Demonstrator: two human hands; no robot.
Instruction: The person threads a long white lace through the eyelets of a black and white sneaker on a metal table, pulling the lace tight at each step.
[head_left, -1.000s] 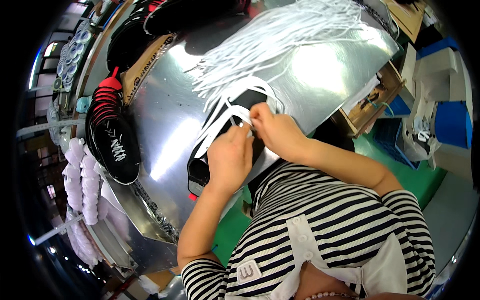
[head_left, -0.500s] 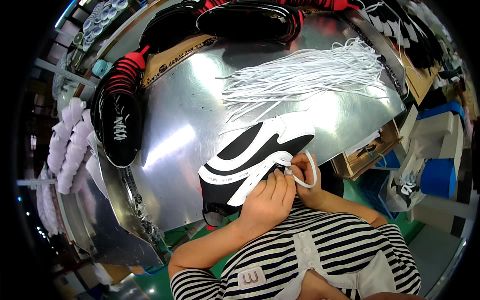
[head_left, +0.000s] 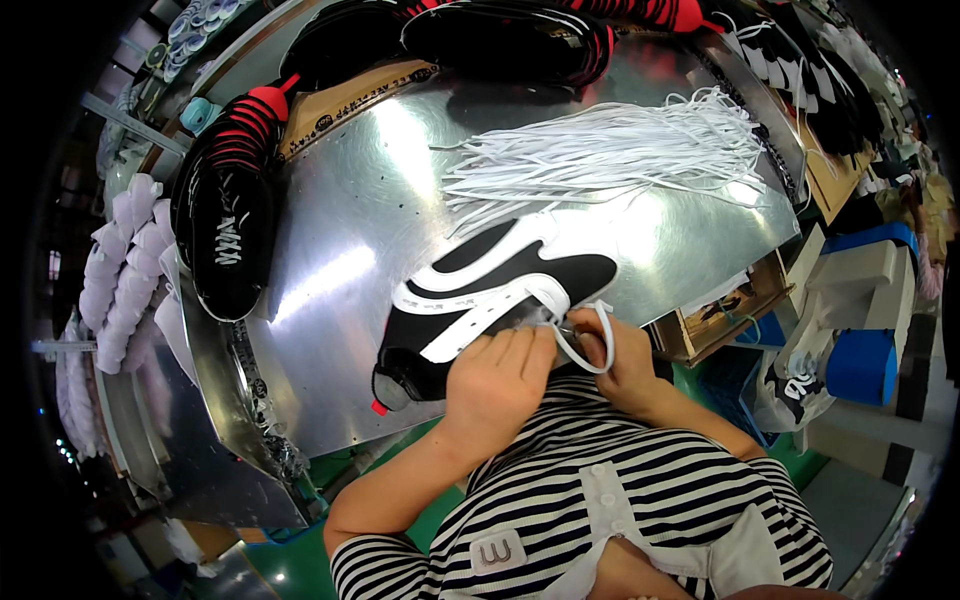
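Black-and-white shoe upper (head_left: 580, 270) at the near edge of a metal bench (head_left: 330, 370), left-hand grip (head_left: 497, 382) holding its near side, right-hand grip (head_left: 622, 362) at a looped white lace (head_left: 609, 342), white laces (head_left: 610, 150) heaped toward the far right corner, black-and-red shoes (head_left: 232, 205) along the left and far edges

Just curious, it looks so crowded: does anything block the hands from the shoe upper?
Nothing visible does: the left hand touches the near edge of the shoe upper. Only a white lace loop crosses the right hand; the lace pile lies beyond.
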